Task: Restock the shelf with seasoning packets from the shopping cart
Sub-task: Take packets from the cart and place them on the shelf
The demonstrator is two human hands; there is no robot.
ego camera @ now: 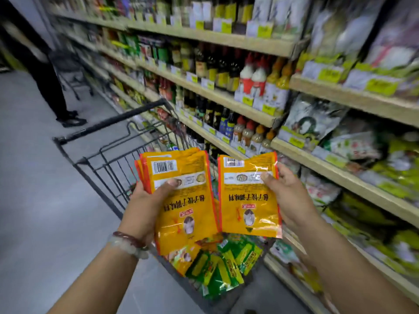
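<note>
I have my left hand (145,200) gripping a fanned stack of orange packets (183,200), thumb across the front. My right hand (288,196) pinches a single orange packet (249,200) near its upper right corner. Both lots hang with the long axis roughly upright, print upside down to me, and their inner edges touch or nearly touch. The shelf (340,175) lies to my right, so the right hand is the nearer one and, as I judge it, the single packet goes in first.

Below the hands, the shopping cart (108,123) holds more loose packets (222,264), green and yellow. On the shelving to the right sit soft bags (317,125), badly blurred, so I cannot tell where the matching slot is. Those bags crowd the shelf fronts and may obstruct the placement. Further along stand rows of bottles (249,73), and a person in dark clothes (45,71) stands down the aisle, well apart.
</note>
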